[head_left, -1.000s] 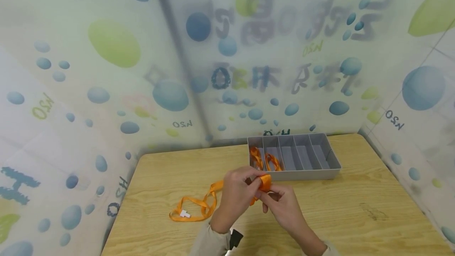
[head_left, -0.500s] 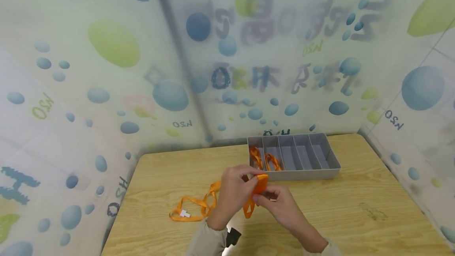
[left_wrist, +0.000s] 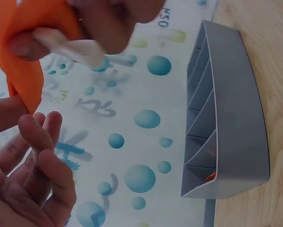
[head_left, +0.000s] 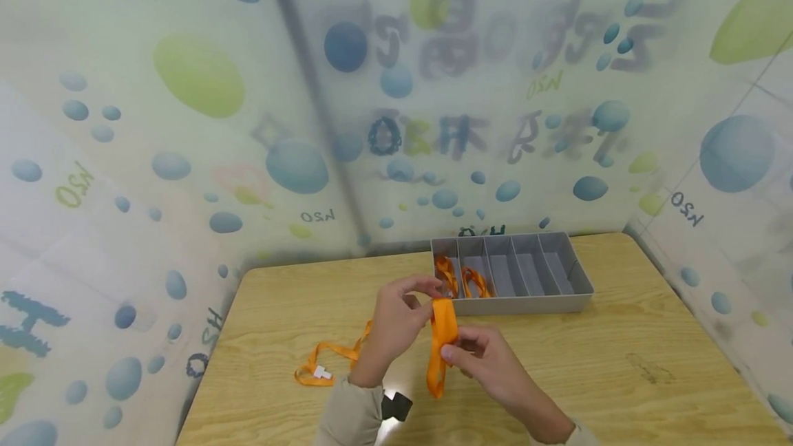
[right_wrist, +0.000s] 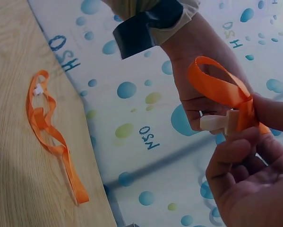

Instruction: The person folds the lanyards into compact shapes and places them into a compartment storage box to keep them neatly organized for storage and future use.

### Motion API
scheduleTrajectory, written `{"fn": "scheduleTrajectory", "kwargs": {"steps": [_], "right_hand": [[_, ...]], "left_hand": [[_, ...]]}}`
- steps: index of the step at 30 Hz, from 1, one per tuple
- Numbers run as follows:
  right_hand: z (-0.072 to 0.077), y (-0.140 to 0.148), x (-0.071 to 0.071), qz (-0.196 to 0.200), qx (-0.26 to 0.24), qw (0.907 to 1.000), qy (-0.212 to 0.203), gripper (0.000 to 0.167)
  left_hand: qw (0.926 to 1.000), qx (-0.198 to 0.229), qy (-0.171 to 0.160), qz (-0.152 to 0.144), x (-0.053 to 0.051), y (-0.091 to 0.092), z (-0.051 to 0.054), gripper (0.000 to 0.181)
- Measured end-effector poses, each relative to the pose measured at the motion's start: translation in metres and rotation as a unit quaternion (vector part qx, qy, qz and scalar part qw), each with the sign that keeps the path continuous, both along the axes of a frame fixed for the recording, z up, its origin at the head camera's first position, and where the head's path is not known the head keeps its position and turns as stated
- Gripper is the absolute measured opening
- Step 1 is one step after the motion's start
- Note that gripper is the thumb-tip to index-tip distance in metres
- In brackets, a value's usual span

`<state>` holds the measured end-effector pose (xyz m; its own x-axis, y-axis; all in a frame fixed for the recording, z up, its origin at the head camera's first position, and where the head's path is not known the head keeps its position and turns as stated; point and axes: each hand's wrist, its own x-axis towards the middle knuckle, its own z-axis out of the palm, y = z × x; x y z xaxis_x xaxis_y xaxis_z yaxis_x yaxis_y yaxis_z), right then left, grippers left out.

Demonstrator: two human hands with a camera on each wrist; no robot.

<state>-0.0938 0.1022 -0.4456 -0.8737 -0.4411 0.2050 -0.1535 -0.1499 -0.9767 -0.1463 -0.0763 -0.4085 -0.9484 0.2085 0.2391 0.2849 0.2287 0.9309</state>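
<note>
A folded orange lanyard (head_left: 443,325) hangs between my hands above the table, its lower loop dangling. My right hand (head_left: 495,367) pinches it between thumb and fingers; in the right wrist view its white plastic clip (right_wrist: 214,122) sticks out beside the fingertips. My left hand (head_left: 396,322) is at the lanyard's upper end. Its thumb touches the strap (left_wrist: 28,90) there, while the other fingers stand loosely bent, apart from the strap. Another orange lanyard (right_wrist: 39,118) with a white clip lies loose on the table, partly hidden by the left forearm in the head view.
A grey divided box (head_left: 526,305) stands at the back of the wooden table (head_left: 619,363). Coiled orange lanyards (head_left: 476,283) lie in its two leftmost compartments. A patterned curtain (head_left: 396,219) closes off the back and sides. The left wrist wears a black strap (head_left: 396,406).
The held lanyard has turned upright and its loop hangs lower. My left hand has shifted slightly left and loosened its fingers. The right hand keeps its pinch.
</note>
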Motion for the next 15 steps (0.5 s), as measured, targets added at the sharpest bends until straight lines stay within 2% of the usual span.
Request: {"fn": "scheduleTrajectory", "kwargs": {"steps": [3, 5, 8, 11, 15], "right_hand": [[0.001, 0.0, 0.001, 0.008, -0.023, 0.9996, -0.011, 0.016], [0.002, 0.001, 0.001, 0.012, -0.034, 0.9992, -0.019, 0.017], [0.004, 0.002, 0.002, 0.01, -0.043, 0.9984, -0.036, 0.02], [0.005, 0.004, 0.003, -0.002, -0.043, 0.9979, -0.048, 0.023], [0.007, 0.006, 0.002, -0.024, -0.037, 0.9977, -0.052, 0.023]], "left_hand": [[0.9995, -0.009, 0.03, 0.001, 0.001, 0.001, -0.004, 0.037], [0.9976, -0.025, 0.064, -0.002, 0.003, 0.001, -0.006, 0.043], [0.9911, -0.047, 0.124, -0.016, 0.006, 0.0, -0.012, 0.047], [0.9841, -0.046, 0.168, -0.036, 0.009, 0.0, -0.017, 0.039], [0.9791, -0.036, 0.194, -0.05, 0.013, 0.001, -0.024, 0.024]]}}
